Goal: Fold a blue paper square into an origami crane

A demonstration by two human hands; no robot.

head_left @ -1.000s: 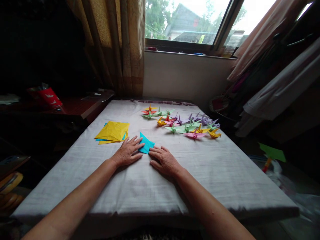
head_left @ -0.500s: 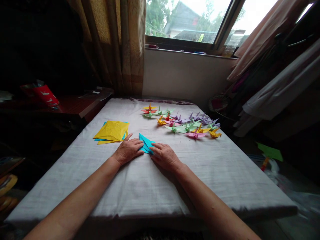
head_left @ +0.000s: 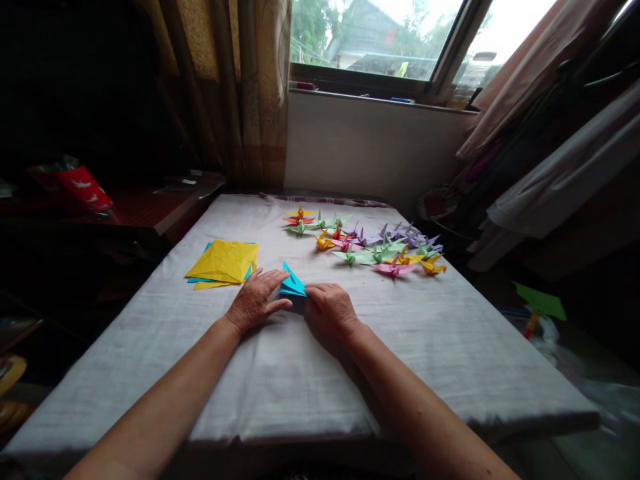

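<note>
A small piece of folded blue origami paper (head_left: pixel 293 281) stands slightly raised off the white cloth, its layers parted and a point upward. My right hand (head_left: pixel 333 307) pinches its right corner between thumb and fingers. At the paper's left edge is my left hand (head_left: pixel 257 299), fingers stretched out and thumb apart; whether the fingertips touch the paper I cannot tell. Beside my left hand lies a stack of yellow and blue paper sheets (head_left: pixel 223 261).
Several folded paper cranes (head_left: pixel 353 257) in many colours stand across the far right of the cloth-covered table (head_left: pixel 280 380). On a dark side desk at left is a red container (head_left: pixel 83 187). Clothes (head_left: pixel 530 187) hang at right, and a curtain (head_left: pixel 265 100) hangs beside the window.
The blue paper has come up from lying flat, lifted by its right corner in my right hand. My left fingers have loosened from pressing it, and the thumb has spread away.
</note>
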